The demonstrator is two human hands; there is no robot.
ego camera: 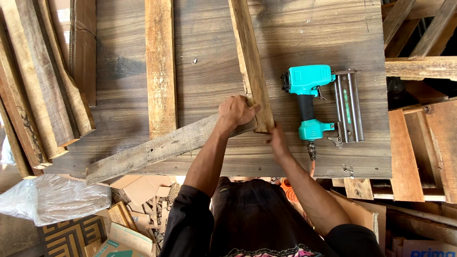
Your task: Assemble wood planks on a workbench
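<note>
On the wooden board, the left hand has its fingers closed over the near end of the upright plank, where this plank meets the slanted plank. The right hand touches the same plank end from the side; I cannot tell its finger state. The teal nail gun lies just right of that plank.

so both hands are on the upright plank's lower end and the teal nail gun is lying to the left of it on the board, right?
Not quite. In the head view the teal nail gun lies to the right of the upright plank, not the left. The rest stands: left hand and right hand are at its lower end, on the board.
</note>
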